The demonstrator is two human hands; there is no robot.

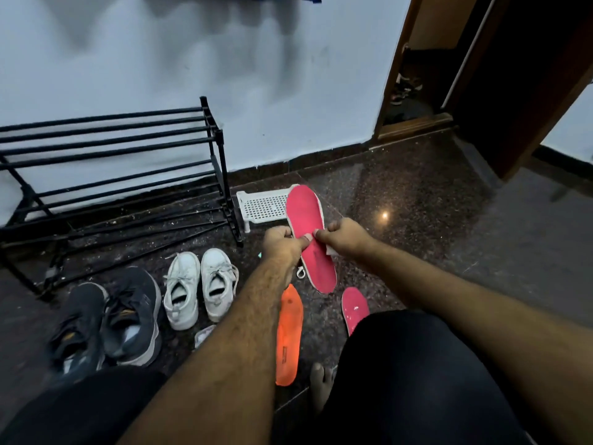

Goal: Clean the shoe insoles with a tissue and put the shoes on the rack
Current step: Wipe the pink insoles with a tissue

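A long pink foam insole (309, 239) w/ white edge is held above the dark speckled floor (417, 220), gripped by left hand (282, 240) and pinched by right hand (340, 234), w/ white tissue (329, 251) under the right. An orange insole (288, 335), white sneakers (199, 287) and black metal rack (112, 175) are set nearby.

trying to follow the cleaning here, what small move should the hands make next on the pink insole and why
Probably slide the right hand, which pinches a tissue, down along the held pink insole toward its near end. The left hand already steadies that insole at mid-length, and the tissue sits only at its middle.
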